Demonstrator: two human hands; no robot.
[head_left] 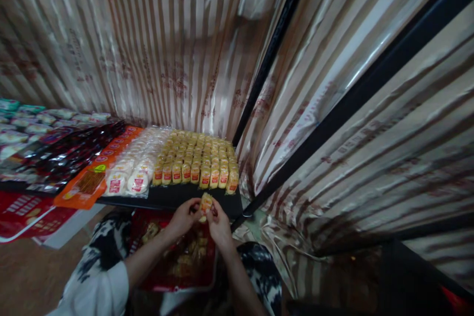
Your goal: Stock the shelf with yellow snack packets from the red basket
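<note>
Left hand, right hand together on yellow snack packet near shelf

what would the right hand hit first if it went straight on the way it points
Probably the front edge of the shelf, just beyond the packet that the right hand pinches together with the left hand. Past that comes the front row of yellow packs. Depth is hard to judge.

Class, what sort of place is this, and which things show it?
Probably a small shop or stall: rows of yellow snack packets fill a black shelf, with white packs beside them. The left hand and right hand hold one packet.
</note>
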